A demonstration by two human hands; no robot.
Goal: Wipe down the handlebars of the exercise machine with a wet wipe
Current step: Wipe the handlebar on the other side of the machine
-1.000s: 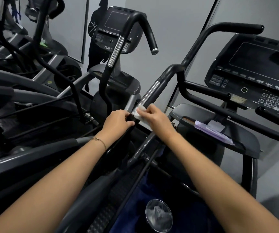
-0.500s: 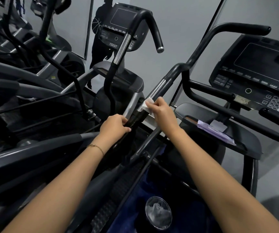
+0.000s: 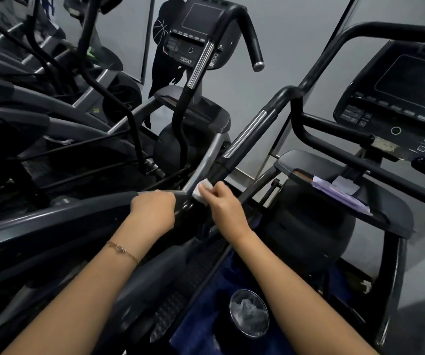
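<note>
Wet wipe (image 3: 202,191): a small white folded pad at centre frame, pinched in the fingertips of the right hand (image 3: 225,207) and pressed against the lower black section of the handlebar (image 3: 247,130). The bar runs diagonally from centre frame up to the upper right, with a ribbed chrome band partway along.

Left hand (image 3: 153,212): closed around the same bar just below and to the left of the wipe, apparently steadying it.

Handling assessment: the wipe looks thin, limp and very light. It will fold or bunch under pressure and offers no stiffness of its own, so it is best kept folded, backed by the fingers and wrapped partly around the tube. Being damp, it may slide easily on the glossy black section, which shows a wet sheen near the hands. The bar itself appears rigid and fixed to a heavy frame, though it may pivot, so the bracing grip low down is sensible.

Remaining work, by judgement: the chrome band and upper bend still lie above the wipe.

Console (image 3: 398,98), right of frame, is clear of the hands.
</note>
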